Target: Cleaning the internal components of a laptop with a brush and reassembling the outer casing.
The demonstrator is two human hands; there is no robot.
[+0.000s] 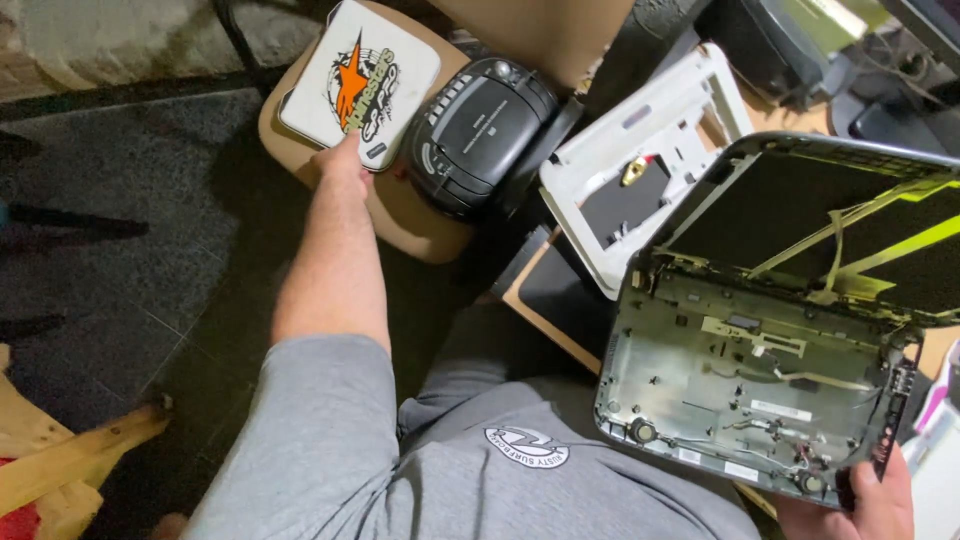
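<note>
Left hand (343, 160) rests fingertips on a glossy white rounded case (358, 82) (grip seemingly loose); right hand (872, 497) clasps the gutted grey plastic laptop shell (745, 375), wires exposed

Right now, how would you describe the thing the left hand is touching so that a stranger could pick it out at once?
Find the round tan stool at upper left. Two things lie on it: a black portable disc player and, to its left, a white rounded-corner case that the left hand touches at the near edge. Only the case bears a large orange star-and-globe sticker.
</note>
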